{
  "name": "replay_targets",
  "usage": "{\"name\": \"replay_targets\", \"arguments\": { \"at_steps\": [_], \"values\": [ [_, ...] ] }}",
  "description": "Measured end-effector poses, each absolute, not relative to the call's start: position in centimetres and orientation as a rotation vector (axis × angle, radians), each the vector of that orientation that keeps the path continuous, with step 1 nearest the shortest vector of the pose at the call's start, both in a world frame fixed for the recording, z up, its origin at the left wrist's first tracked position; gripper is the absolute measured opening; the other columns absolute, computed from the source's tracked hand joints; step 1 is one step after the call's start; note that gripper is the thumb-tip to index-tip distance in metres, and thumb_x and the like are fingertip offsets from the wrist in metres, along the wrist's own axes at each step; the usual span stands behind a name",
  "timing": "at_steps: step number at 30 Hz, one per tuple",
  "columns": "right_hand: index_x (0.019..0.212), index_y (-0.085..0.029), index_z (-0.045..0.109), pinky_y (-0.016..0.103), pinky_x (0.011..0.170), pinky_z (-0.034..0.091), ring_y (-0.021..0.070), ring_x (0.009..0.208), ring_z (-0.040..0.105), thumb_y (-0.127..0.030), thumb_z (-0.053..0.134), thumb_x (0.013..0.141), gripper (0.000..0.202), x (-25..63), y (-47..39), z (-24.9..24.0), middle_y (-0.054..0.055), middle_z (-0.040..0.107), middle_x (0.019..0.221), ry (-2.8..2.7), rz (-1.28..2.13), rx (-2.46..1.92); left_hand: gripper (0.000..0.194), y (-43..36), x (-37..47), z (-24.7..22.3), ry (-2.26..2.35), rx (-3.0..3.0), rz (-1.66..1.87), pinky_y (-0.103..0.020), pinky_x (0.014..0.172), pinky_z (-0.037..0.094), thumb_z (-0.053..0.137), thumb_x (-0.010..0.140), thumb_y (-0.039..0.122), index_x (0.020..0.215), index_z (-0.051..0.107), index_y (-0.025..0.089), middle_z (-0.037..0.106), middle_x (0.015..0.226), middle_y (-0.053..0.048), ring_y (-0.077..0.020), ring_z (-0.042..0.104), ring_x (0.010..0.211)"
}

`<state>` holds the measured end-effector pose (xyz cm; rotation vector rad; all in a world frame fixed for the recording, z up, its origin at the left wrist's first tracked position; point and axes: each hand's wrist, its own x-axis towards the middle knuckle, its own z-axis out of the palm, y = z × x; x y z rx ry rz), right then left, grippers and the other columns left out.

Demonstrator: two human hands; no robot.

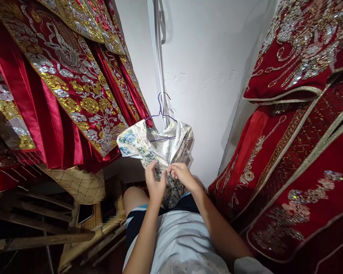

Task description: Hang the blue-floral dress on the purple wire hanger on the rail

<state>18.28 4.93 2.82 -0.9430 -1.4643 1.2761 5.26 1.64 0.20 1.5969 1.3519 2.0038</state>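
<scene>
Your left hand [155,185] and right hand [182,174] both pinch the lower part of the floral garment [157,146], fingers closed on the cloth. The garment hangs on a purple hanger [160,113] in front of the white wall [205,76], above your knees. Left and right of the garment hang red embroidered robes [68,83]. Below the garment to the left stands a wooden chair [74,236].
</scene>
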Motion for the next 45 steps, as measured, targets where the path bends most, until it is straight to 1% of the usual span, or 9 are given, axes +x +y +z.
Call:
{"name": "replay_targets", "arguments": {
  "at_steps": [3,6,14,18,23,26,32,41,45],
  "values": [
    [0.063,-0.017,0.063,0.022,0.047,0.031,0.0094,0.044,0.041,-0.027,0.053,0.082,0.024,17.8,4.7,3.4,-0.004,0.049,0.046,-1.51,1.337,-0.918,0.026,1.6,6.0,-0.1,1.269,1.7,1.696,-0.035,0.096,0.045,0.062,0.08,0.02,0.105,0.066,0.023,0.069,0.104,-0.007,-0.0268,0.063,0.104],
    [0.06,-0.016,0.065,0.022,0.043,0.028,0.0082,0.039,0.038,-0.024,0.054,0.081,0.025,17.8,5.4,5.2,-0.004,0.049,0.042,-1.534,1.378,-0.921,0.01,2.0,5.8,-0.3,1.305,1.712,1.648,-0.03,0.082,0.046,0.056,0.084,0.022,0.088,0.065,0.022,0.067,0.084,-0.004,-0.0228,0.063,0.084],
    [0.066,-0.013,0.061,0.017,0.036,0.024,0.0049,0.037,0.036,-0.009,0.052,0.086,0.022,18.2,11.7,18.6,-0.003,0.052,0.046,-1.351,1.273,-0.875,0.017,2.9,4.2,-1.3,1.311,1.765,1.531,-0.028,0.07,0.042,0.06,0.084,0.033,0.072,0.059,0.021,0.058,0.068,-0.001,-0.0198,0.057,0.068],
    [0.07,-0.013,0.059,0.016,0.033,0.019,0.0047,0.035,0.033,-0.01,0.049,0.088,0.021,17.8,12.1,21.9,-0.003,0.051,0.043,-1.326,1.256,-0.869,0.017,3.5,4.4,-1.5,1.328,1.745,1.556,-0.031,0.071,0.045,0.063,0.082,0.035,0.073,0.061,0.021,0.06,0.068,-0.002,-0.021,0.058,0.068],
    [0.069,-0.013,0.06,0.016,0.035,0.024,0.0055,0.034,0.034,-0.013,0.047,0.09,0.025,17.9,10.5,20.2,-0.003,0.05,0.04,-1.399,1.176,-0.82,0.032,5.1,4.9,4.4,1.22,1.779,1.772,-0.031,0.084,0.048,0.062,0.088,0.038,0.116,0.065,0.022,0.068,0.093,-0.007,-0.0221,0.065,0.087],
    [0.066,-0.014,0.059,0.017,0.038,0.025,0.0055,0.034,0.034,-0.015,0.047,0.091,0.028,18.3,10.3,19.1,-0.004,0.05,0.041,-1.464,1.139,-0.801,0.035,7.1,4.7,10.9,1.175,1.954,2.017,-0.028,0.071,0.046,0.051,0.097,0.035,0.128,0.06,0.02,0.062,0.076,-0.001,-0.0169,0.059,0.068],
    [0.06,-0.018,0.054,0.02,0.047,0.03,0.0084,0.042,0.038,-0.02,0.049,0.089,0.03,18.2,12.0,17.1,-0.005,0.046,0.043,-1.572,0.855,-0.775,0.017,10.4,4.2,18.1,1.309,2.583,1.707,-0.027,0.07,0.04,0.053,0.095,0.024,0.089,0.067,0.015,0.066,0.078,-0.004,-0.0169,0.058,0.071],
    [0.047,-0.021,0.047,0.023,0.048,0.028,0.01,0.041,0.037,-0.021,0.049,0.078,0.031,17.6,10.4,8.6,-0.006,0.041,0.039,-1.565,0.968,-0.928,0.013,9.8,-0.9,17.8,1.355,1.651,2.405,-0.031,0.085,0.041,0.054,0.096,0.021,0.088,0.062,0.014,0.06,0.085,-0.001,-0.0145,0.053,0.084],
    [0.046,-0.021,0.048,0.023,0.047,0.027,0.01,0.04,0.038,-0.02,0.049,0.074,0.027,17.7,8.7,6.6,-0.006,0.042,0.039,-1.55,1.021,-0.91,0.023,10.1,-6.0,15.4,1.229,1.471,2.284,-0.033,0.078,0.048,0.045,0.102,0.029,0.094,0.059,0.014,0.058,0.088,-0.003,-0.0143,0.056,0.081]
  ]
}}
